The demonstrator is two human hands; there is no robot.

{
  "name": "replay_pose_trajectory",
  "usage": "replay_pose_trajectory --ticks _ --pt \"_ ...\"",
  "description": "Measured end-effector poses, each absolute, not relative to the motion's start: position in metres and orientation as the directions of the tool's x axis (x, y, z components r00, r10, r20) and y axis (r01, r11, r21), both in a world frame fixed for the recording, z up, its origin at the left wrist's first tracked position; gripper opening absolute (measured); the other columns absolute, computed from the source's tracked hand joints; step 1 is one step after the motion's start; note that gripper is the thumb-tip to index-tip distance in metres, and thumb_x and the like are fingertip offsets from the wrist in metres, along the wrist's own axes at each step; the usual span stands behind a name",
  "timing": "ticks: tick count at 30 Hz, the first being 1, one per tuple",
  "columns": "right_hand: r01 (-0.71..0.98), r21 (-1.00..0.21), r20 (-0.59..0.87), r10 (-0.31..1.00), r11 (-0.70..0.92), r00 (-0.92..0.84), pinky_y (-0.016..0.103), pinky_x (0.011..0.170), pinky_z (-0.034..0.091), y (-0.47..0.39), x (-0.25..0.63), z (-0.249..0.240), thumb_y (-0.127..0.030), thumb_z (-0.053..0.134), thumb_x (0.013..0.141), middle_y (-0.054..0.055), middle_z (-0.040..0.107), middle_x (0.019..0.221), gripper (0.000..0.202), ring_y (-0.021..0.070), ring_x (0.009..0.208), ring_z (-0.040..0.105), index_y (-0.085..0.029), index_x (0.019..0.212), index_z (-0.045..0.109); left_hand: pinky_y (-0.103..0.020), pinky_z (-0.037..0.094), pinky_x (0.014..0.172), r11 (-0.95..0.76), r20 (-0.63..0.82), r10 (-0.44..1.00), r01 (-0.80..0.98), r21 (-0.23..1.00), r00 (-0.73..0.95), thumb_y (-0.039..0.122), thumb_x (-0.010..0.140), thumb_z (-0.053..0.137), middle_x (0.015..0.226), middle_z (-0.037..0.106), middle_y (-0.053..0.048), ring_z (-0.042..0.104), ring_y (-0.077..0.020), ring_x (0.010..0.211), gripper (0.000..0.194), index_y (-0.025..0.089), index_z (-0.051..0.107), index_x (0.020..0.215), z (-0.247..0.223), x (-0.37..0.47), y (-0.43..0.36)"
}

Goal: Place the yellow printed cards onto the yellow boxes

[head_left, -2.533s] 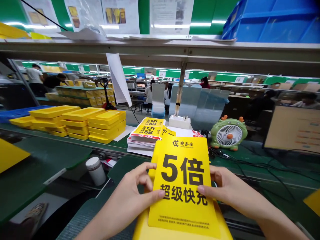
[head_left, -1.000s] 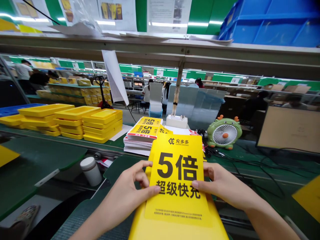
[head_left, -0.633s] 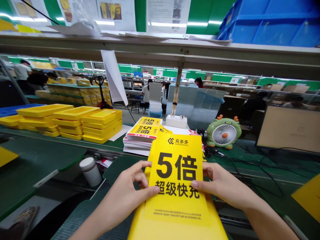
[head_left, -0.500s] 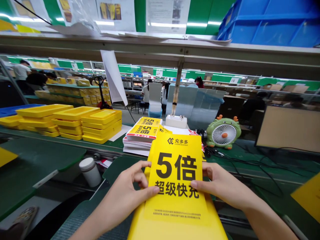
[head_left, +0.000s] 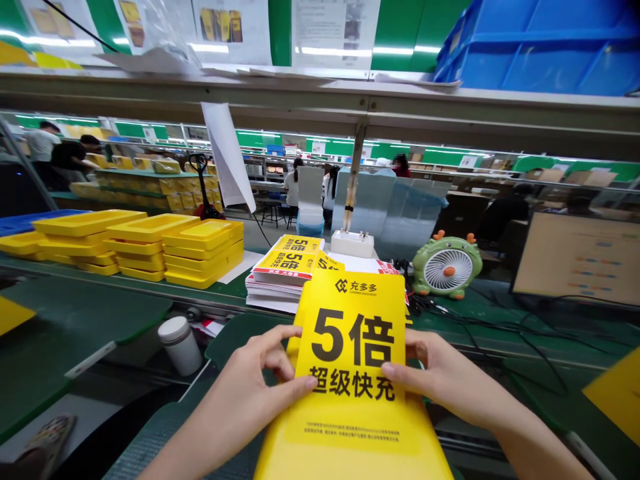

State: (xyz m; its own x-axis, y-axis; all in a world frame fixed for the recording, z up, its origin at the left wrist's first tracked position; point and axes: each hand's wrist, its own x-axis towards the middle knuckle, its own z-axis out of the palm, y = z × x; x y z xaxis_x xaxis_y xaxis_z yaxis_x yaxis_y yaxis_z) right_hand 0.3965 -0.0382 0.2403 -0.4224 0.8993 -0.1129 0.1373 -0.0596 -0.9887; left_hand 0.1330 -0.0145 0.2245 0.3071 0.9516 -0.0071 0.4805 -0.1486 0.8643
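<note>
yellow card (head_left: 350,360), bold black print | left hand (head_left: 250,393) pinching its edge | right hand (head_left: 440,377) pinching opposite edge

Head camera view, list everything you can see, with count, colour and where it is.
printed card: one, yellow with black print, centre, held from both sides
tray: one, yellow, under the card
card stack: one, yellow-topped, behind the card
stacked trays: several piles, yellow, left on the green bench
fan: one, green with white grille, right of centre
cup: one, white, lower left
monitor: one, far right
bin: blue, top shelf right
other people: several, background
left hand: thumb on the card's left edge
right hand: thumb on the card's right edge
</note>
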Motion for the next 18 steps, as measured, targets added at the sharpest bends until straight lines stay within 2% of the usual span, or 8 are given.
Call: replay_pose_trajectory --ticks 3,6,9,12,15,18 --pt "0.165 -0.986 -0.063 0.931 -0.004 -0.358 0.036 0.091 0.053 -0.043 0.395 0.239 -0.046 0.053 0.088 0.006 0.057 0.128 0.042 0.0239 0.111 0.057 -0.026 0.125 0.052 -0.032 0.042 0.085 -0.183 0.029 0.955 0.511 0.840 0.294 0.053 0.082 0.055 0.073 0.060 0.004 0.057 -0.0204 0.087 0.059 0.031 0.032 0.131 0.227 0.128 -0.020" --pt "0.253 -0.967 -0.025 0.975 0.032 -0.219 0.035 0.095 0.050 -0.049 0.396 0.240 -0.054 0.042 0.090 0.000 0.038 0.145 0.055 0.0247 0.130 0.038 -0.036 0.140 0.027 -0.031 0.042 0.086 -0.156 -0.001 0.956 0.514 0.844 0.293 0.058 0.085 0.046 0.079 0.061 0.006 0.058 -0.0189 0.086 0.061 0.039 0.019 0.136 0.232 0.123 -0.027" --pt "0.435 -0.898 0.017 0.994 0.064 -0.111 0.046 0.104 0.041 -0.057 0.396 0.241 -0.060 0.032 0.090 -0.004 0.029 0.149 0.060 0.0280 0.134 0.029 -0.041 0.143 0.009 -0.032 0.044 0.088 -0.156 -0.022 0.958 0.586 0.795 0.285 0.061 0.086 0.039 0.085 0.064 0.005 0.060 -0.0206 0.091 0.063 0.040 0.012 0.139 0.233 0.120 -0.035" --pt "0.617 -0.776 0.082 0.991 0.128 -0.102 0.057 0.106 0.031 -0.059 0.394 0.236 -0.061 0.025 0.090 -0.003 0.032 0.148 0.063 0.0323 0.133 0.027 -0.039 0.143 -0.001 -0.035 0.048 0.088 -0.243 0.031 0.949 0.666 0.706 0.314 0.060 0.086 0.035 0.097 0.068 0.002 0.062 -0.0244 0.097 0.070 0.037 0.001 0.143 0.225 0.117 -0.043" --pt "0.749 -0.635 0.168 0.980 0.191 -0.108 0.061 0.108 0.023 -0.055 0.399 0.226 -0.058 0.027 0.090 0.001 0.029 0.149 0.069 0.0334 0.134 0.023 -0.035 0.143 -0.011 -0.043 0.050 0.091 -0.406 0.192 0.913 0.746 0.529 0.360 0.056 0.085 0.039 0.114 0.065 -0.002 0.059 -0.0296 0.108 0.077 0.034 -0.005 0.144 0.215 0.112 -0.050" --pt "0.796 -0.578 0.279 0.960 0.180 -0.015 0.063 0.111 0.013 -0.056 0.412 0.216 -0.053 0.032 0.091 -0.002 0.010 0.154 0.069 0.0317 0.140 0.010 -0.036 0.143 -0.010 -0.057 0.045 0.094 -0.481 0.455 0.821 0.847 0.228 0.344 0.054 0.082 0.047 0.140 0.042 -0.007 0.047 -0.0382 0.120 0.082 0.031 -0.001 0.145 0.213 0.109 -0.053"
